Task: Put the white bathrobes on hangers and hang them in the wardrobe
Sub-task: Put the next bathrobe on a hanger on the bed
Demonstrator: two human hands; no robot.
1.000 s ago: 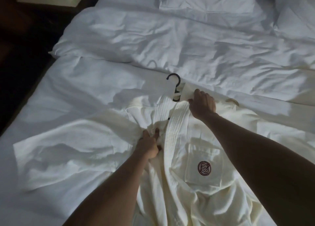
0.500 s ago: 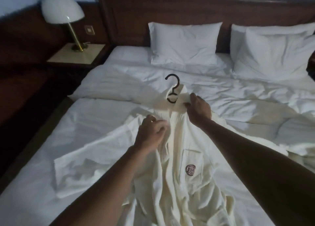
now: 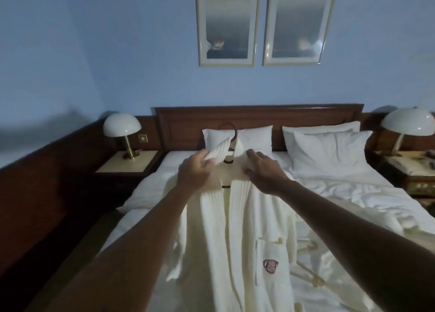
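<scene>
Lifted off the bed (image 3: 341,189) now, one white ribbed bathrobe (image 3: 235,229) hangs on one dark hanger (image 3: 229,132); left hand (image 3: 193,170) pinches its collar, right hand (image 3: 263,172) grasps the shoulder.

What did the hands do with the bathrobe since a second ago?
Both hands raised the bathrobe on its hanger from lying flat on the bed to hanging in the air. The left hand moved from the robe's front up to grip the collar; the right hand stayed at the other shoulder. The bathrobe stays on the hanger.
</scene>
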